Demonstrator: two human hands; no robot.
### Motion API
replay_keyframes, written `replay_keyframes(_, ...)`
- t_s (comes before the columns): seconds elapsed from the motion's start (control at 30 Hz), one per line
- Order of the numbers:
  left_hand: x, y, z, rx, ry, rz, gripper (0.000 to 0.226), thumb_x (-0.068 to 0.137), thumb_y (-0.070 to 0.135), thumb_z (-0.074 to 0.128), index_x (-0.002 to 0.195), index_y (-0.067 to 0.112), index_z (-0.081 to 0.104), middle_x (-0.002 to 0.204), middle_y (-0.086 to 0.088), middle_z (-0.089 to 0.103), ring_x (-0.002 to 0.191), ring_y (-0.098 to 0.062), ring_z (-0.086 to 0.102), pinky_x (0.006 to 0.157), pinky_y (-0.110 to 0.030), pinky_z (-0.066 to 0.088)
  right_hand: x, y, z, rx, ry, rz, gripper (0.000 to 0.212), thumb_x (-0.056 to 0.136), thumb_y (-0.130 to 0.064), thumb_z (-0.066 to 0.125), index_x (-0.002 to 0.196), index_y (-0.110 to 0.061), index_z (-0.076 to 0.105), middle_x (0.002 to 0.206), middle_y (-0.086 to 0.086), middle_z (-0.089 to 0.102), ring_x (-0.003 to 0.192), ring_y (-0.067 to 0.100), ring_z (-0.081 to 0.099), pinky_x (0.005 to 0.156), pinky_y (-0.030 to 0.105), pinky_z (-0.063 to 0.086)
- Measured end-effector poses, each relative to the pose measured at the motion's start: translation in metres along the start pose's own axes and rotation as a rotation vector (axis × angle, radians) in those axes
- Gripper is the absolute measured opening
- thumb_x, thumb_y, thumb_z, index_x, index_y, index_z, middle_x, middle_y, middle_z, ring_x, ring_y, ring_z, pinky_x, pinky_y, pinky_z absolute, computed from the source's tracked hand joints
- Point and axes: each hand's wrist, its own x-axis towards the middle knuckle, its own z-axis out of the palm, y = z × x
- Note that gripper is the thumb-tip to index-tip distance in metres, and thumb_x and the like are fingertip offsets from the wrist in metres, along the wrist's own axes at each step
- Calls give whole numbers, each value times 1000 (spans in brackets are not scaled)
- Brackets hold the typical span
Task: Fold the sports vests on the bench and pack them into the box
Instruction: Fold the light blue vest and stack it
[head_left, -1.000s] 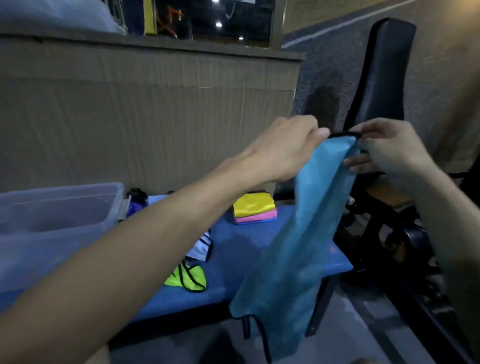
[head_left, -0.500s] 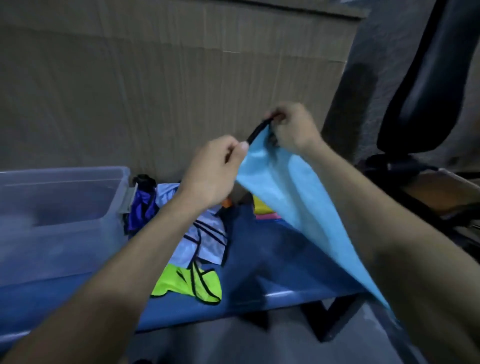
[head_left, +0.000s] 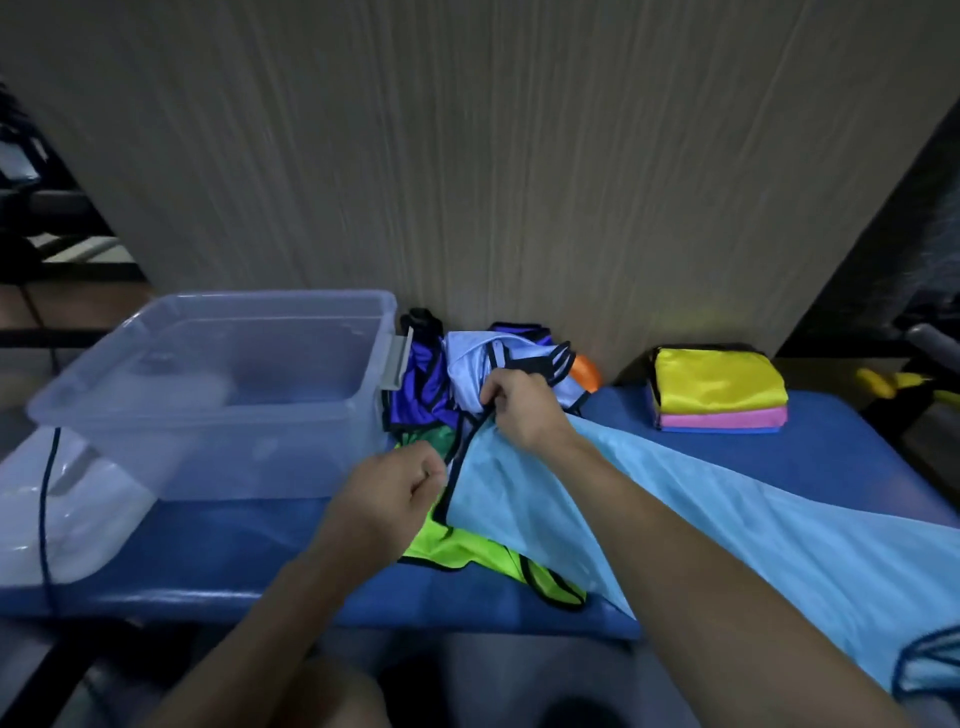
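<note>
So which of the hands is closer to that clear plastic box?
Left. The left hand grips the light blue vest just beside the plastic box; the right hand grips it farther away, over the loose pile.

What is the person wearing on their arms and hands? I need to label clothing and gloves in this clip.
Nothing shows: both forearms are bare up to the frame's lower edge, with no sleeves in view. The left hand and right hand have no gloves, and no watch, ring or wristband is visible.
</note>
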Motion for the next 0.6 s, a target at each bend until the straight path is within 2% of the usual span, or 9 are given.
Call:
replay_keyframes(0.03, 10, 7, 3, 32, -43, -21, 18, 98, 35, 59, 86, 21, 60, 65, 10, 60, 64, -8, 55, 66, -33, 45, -1, 1, -2, 3, -1, -16, 32, 83, 8, 48, 94, -12, 71, 100, 7, 74, 99, 28, 65, 86, 35, 50)
replay_keyframes(0.1, 30, 15, 14, 90, -163, -159, 28, 98, 42, 59, 86, 17, 60, 73, 3, 66, 76, -18, 62, 72, -37, 50, -4, 5, -6, 11, -1, -76, 31, 82, 9, 49, 95, -9, 71, 101, 5, 74, 100, 26, 65, 88, 33, 50)
replay_keyframes(0.17, 41, 12, 27, 108, -262, -283, 44, 93, 54, 60, 77, 14, 55, 69, 0, 60, 77, -26, 61, 67, -37, 47, -8, 9, -9, 34, -1, -134, 31, 81, 10, 52, 99, -8, 71, 104, 5, 71, 100, 24, 65, 89, 30, 49)
replay_keyframes(0.23, 44, 6, 39, 132, -296, -354, 50, 87, 63, 61, 71, 18, 48, 68, 2, 55, 80, -28, 61, 63, -35, 41, -16, 14, -14, 39, 24, -183, 34, 81, 8, 55, 106, -10, 70, 109, 4, 64, 93, 19, 62, 85, 26, 47)
replay_keyframes(0.33, 44, 5, 47, 107, -311, -397, 48, 87, 58, 66, 67, 19, 46, 67, 2, 54, 82, -29, 63, 63, -35, 41, -32, 33, -23, -80, 237, -208, 33, 80, -6, 63, 111, -15, 65, 113, 2, 58, 94, 23, 58, 83, 36, 48)
replay_keyframes(0.4, 44, 6, 50, 38, -339, -434, 42, 87, 51, 71, 69, 19, 51, 67, 4, 57, 77, -24, 62, 63, -33, 41, -45, 53, -32, -257, 341, -64, 32, 85, -24, 66, 116, -18, 60, 116, 3, 56, 106, 30, 53, 88, 44, 45)
replay_keyframes(0.5, 41, 9, 52, -85, -319, -470, 46, 89, 44, 72, 64, 18, 43, 58, 6, 45, 58, -16, 46, 54, -31, 31, -60, 81, -39, -380, 144, 257, 49, 95, -57, 53, 125, -18, 52, 126, 5, 57, 121, 34, 47, 101, 48, 37)
replay_keyframes(0.53, 42, 9, 53, -122, -309, -479, 49, 90, 44, 72, 63, 19, 39, 56, 6, 40, 55, -16, 40, 53, -32, 28, -62, 88, -40, -343, 77, 312, 52, 96, -63, 48, 123, -18, 53, 125, 6, 60, 122, 34, 48, 101, 48, 37)
replay_keyframes(0.6, 42, 9, 55, -200, -285, -504, 51, 92, 44, 69, 63, 20, 35, 56, 6, 34, 55, -16, 35, 53, -31, 27, -60, 96, -44, -238, -2, 346, 53, 95, -68, 45, 106, -18, 60, 112, 9, 67, 115, 35, 57, 96, 46, 45)
